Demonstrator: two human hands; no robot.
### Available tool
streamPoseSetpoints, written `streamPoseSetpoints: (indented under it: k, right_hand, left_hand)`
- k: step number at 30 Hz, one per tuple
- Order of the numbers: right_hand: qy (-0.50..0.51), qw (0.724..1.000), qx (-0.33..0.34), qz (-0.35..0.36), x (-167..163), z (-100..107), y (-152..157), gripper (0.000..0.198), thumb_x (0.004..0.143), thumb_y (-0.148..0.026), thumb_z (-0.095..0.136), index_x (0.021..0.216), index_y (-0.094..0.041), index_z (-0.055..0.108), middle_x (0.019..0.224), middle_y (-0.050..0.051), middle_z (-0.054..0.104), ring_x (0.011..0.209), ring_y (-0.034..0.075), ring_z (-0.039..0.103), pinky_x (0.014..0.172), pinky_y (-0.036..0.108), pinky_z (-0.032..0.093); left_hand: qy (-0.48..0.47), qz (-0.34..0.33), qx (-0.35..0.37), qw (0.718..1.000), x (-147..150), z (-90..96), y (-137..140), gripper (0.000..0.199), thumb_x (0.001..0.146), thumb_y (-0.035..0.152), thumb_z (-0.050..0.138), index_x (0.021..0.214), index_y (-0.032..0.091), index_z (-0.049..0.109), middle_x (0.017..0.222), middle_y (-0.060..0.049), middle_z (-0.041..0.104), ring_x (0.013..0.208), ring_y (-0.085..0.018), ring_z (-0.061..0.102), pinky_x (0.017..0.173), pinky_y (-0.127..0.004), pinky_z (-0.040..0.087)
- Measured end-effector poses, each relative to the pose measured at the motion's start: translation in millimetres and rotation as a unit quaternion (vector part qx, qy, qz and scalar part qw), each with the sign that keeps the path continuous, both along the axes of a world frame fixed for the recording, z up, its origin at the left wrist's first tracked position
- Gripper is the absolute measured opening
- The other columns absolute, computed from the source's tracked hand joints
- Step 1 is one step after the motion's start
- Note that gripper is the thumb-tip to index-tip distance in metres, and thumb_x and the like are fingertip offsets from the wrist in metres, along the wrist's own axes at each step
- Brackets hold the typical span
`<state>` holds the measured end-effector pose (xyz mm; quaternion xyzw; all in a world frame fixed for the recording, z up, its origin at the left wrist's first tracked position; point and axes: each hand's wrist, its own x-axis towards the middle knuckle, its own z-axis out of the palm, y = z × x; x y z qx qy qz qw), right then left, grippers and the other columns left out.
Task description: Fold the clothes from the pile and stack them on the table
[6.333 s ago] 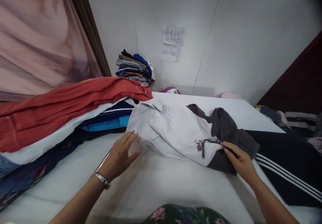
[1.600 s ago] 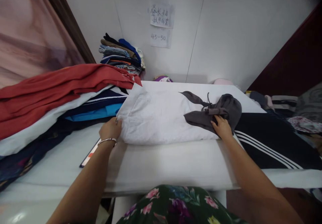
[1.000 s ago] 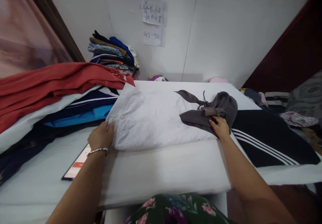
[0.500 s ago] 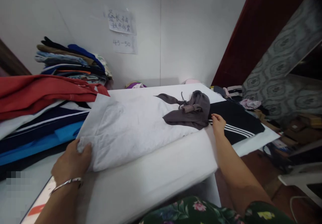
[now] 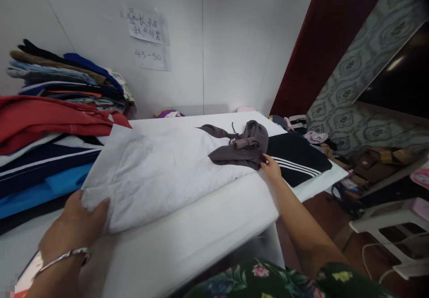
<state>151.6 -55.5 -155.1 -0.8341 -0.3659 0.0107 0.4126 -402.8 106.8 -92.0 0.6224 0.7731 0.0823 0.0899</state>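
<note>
A white hooded jacket (image 5: 161,173) lies folded flat on the white table, with its dark grey hood (image 5: 251,148) at the right end and a cord above the hood. My left hand (image 5: 75,215), with a silver bangle at the wrist, is closed on the jacket's near left corner, thumb on top. At the other end, my right hand (image 5: 272,169) pinches the lower right edge by the hood. Beyond it lies a black garment with white stripes (image 5: 298,159).
Folded clothes are stacked (image 5: 67,77) at the back left, and a red garment (image 5: 50,119) tops another pile nearer me. Handwritten paper signs (image 5: 149,30) hang on the wall. A white plastic stool (image 5: 385,231) stands on the floor at right, near cardboard boxes (image 5: 372,164).
The view has swung right, so everything sits further left. My right fingers have come in from beside the hood to its lower edge. My left hand keeps its hold on the corner.
</note>
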Motion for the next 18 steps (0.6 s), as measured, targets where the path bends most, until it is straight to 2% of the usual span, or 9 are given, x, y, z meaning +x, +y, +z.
streamPoseSetpoints:
  k: [4, 9, 15, 18]
  right_hand:
    - [-0.024, 0.998, -0.042, 0.034, -3, 3, -4, 0.054, 0.067, -0.021, 0.052, 0.120, -0.019, 0.062, 0.092, 0.004, 0.068, 0.069, 0.017, 0.058, 0.067, 0.031, 0.048]
    - [-0.068, 0.994, -0.073, 0.049, -8, 11, -2, 0.035, 0.070, -0.023, 0.052, 0.100, -0.019, 0.070, 0.104, 0.006, 0.065, 0.087, 0.019, 0.058, 0.077, 0.029, 0.045]
    - [-0.100, 0.991, -0.086, -0.020, -9, 26, -14, 0.035, 0.080, -0.026, 0.038, 0.096, -0.017, 0.069, 0.100, 0.009, 0.066, 0.094, 0.023, 0.057, 0.078, 0.030, 0.042]
    - [-0.111, 0.986, -0.113, -0.055, -11, 31, -25, 0.034, 0.080, -0.025, 0.037, 0.087, -0.019, 0.069, 0.094, 0.009, 0.065, 0.088, 0.023, 0.058, 0.072, 0.031, 0.041]
  left_hand:
    - [0.009, 0.005, -0.019, 1.000, 11, 13.8, -8, 0.083, 0.080, 0.070, 0.021, 0.146, 0.020, 0.025, 0.123, -0.022, 0.061, 0.103, -0.041, 0.063, 0.079, -0.046, 0.049]
    - [0.022, 0.004, -0.015, 1.000, 18, 29.0, -17, 0.073, 0.084, 0.060, 0.022, 0.145, 0.020, 0.029, 0.121, -0.022, 0.062, 0.101, -0.040, 0.063, 0.077, -0.044, 0.050]
    - [-0.020, 0.040, 0.053, 0.998, -5, 15.5, -8, 0.072, 0.084, 0.065, 0.019, 0.145, 0.028, 0.028, 0.133, -0.018, 0.054, 0.109, -0.041, 0.059, 0.081, -0.048, 0.049]
    - [-0.009, 0.036, 0.024, 0.999, -15, 6.8, 1, 0.072, 0.083, 0.064, 0.026, 0.145, 0.028, 0.030, 0.128, -0.019, 0.058, 0.104, -0.040, 0.062, 0.077, -0.046, 0.050]
